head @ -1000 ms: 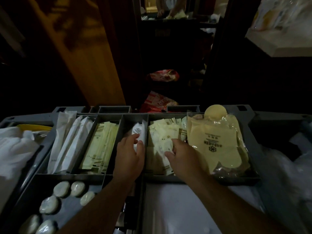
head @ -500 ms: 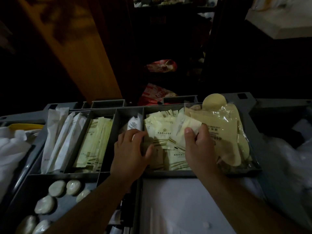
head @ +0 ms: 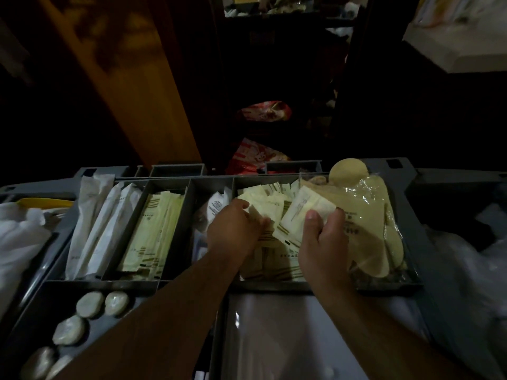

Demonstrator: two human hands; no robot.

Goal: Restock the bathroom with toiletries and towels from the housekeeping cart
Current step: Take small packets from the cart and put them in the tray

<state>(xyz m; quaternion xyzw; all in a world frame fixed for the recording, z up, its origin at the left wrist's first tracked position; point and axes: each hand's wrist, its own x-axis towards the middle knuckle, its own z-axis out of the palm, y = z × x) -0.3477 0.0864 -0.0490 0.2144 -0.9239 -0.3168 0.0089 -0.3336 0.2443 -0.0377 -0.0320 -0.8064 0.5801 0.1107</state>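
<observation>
The sachet (head: 304, 212) I wanted was up off its pile (head: 263, 196), pinched in my right hand (head: 326, 242), thumb pressed on its near face and the other fingers curled behind it. I held it tilted toward me, I judge so that I could read the print before taking it to the bathroom. At nine o'clock from it my left hand (head: 233, 231) was down in the same compartment, fingers curled round the top of the pile, most likely to hold the loose ones down or to gather more; whether it had one sachet or several I could not tell. At three o'clock a clear bag (head: 367, 215) of tan discs lay against the pile, partly under my right hand. Further toward nine o'clock the cart (head: 406, 204) kept its stock sorted by dividers: a thin compartment with a white packet (head: 216, 207), then long yellow packets (head: 153, 229), then long white ones (head: 101, 215). At seven o'clock wrapped soaps (head: 90, 304) lay in a shallow tray, and white cloth (head: 16, 237) bunched at the cart's far nine o'clock end.
</observation>
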